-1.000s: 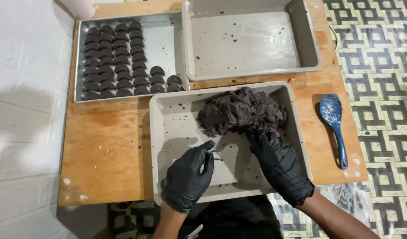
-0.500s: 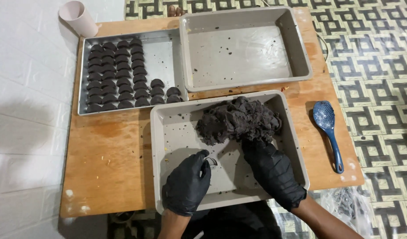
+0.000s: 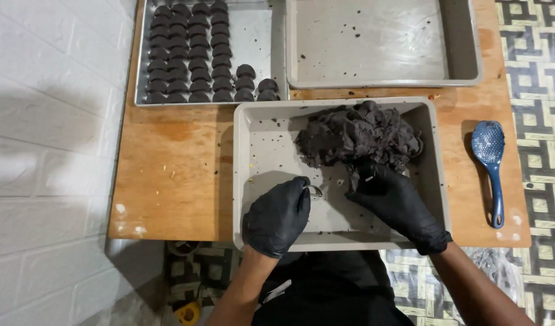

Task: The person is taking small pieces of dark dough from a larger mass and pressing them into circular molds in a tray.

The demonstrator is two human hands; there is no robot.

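Right hand (image 3: pixel 393 199) has slid into dough (image 3: pixel 359 134), fingers gripping; left hand (image 3: pixel 277 216), nearer tray (image 3: pixel 247 181) front, pinches metal mould (image 3: pixel 314 191).

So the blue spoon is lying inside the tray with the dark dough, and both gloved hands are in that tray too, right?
Not quite. The head view shows the blue spoon lying on the wooden table, to the right of the tray, outside it. The dark dough is in that tray, and so are the left hand and right hand.
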